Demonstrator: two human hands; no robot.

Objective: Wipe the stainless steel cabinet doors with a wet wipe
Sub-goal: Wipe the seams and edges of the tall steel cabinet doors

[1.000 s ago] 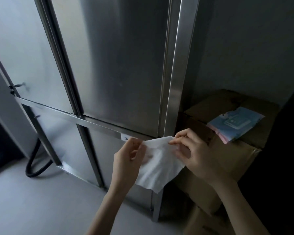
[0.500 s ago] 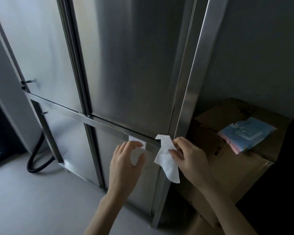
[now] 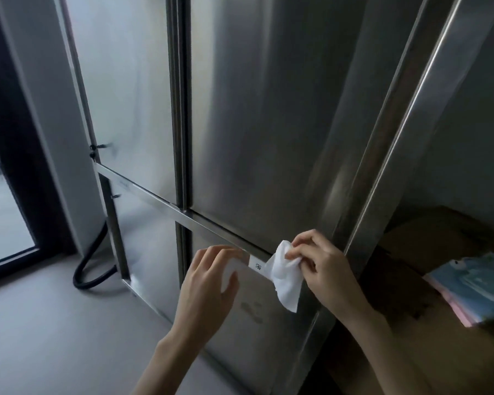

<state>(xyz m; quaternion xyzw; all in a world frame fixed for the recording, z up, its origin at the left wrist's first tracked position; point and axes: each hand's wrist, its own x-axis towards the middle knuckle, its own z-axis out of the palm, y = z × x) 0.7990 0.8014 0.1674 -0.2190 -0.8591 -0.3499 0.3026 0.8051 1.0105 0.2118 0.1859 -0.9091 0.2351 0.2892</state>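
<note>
1. R hand (image 3: 322,266) pinches the bunched wipe (image 3: 286,277) w/ thumb + fingertips. The loose tail hangs below the pinch, so prob. only a small wad is ready to rub.
2. The wipe is at the crossbar (image 3: 211,227) btwn the cabinet doors (image 3: 268,124), just left of the pinch, next to a label (image 3: 257,265).
3. L hand (image 3: 208,283) holds nothing, fingers relaxed, left of the wipe. Prob. kept free to steady; can't tell if it touches the door.

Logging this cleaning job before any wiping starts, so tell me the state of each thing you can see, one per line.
Wet wipe: bunched, hanging from the right hand.
Right hand: pinching the wipe's top.
Left hand: open, holding nothing, fingertips at the crossbar.
Cabinet doors: all shut.
Wipes pack: lying flat on the cardboard box.
Hose: lying curved on the floor.
</note>
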